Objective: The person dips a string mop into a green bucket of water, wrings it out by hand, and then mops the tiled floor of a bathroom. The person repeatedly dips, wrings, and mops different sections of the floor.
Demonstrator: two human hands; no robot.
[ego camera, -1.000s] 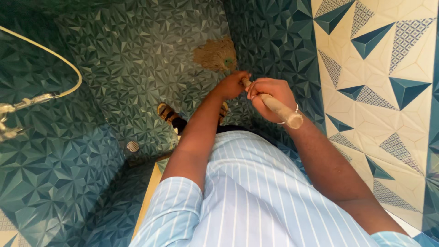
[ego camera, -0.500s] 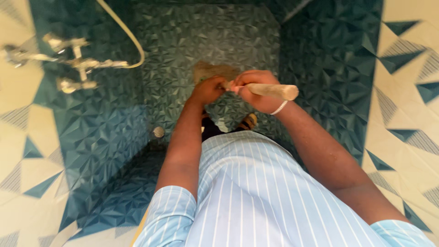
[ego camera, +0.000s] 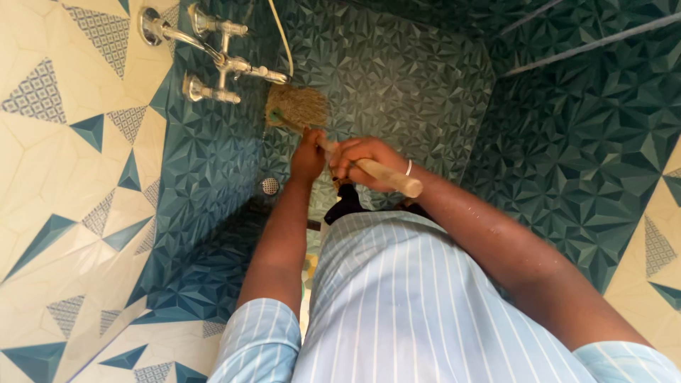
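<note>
Both my hands grip the wooden handle [ego camera: 386, 175] of a mop. My left hand [ego camera: 308, 157] holds it lower down, nearer the head. My right hand [ego camera: 367, 162], with a thin bangle at the wrist, holds it near the top end. The tan stringy mop head [ego camera: 298, 106] rests on the dark teal patterned floor tiles [ego camera: 397, 78], close to the left wall under the taps. My striped light blue shirt fills the lower part of the view.
Chrome wall taps [ego camera: 213, 53] with a pale hose [ego camera: 279, 32] stick out from the left wall. A round metal floor drain [ego camera: 269, 186] lies by that wall. White and blue patterned wall tiles [ego camera: 64, 163] rise on the left and right.
The mop head has swept from the right side of the floor to the left, now under the taps. My view has turned left, bringing the taps and left wall closer in.
</note>
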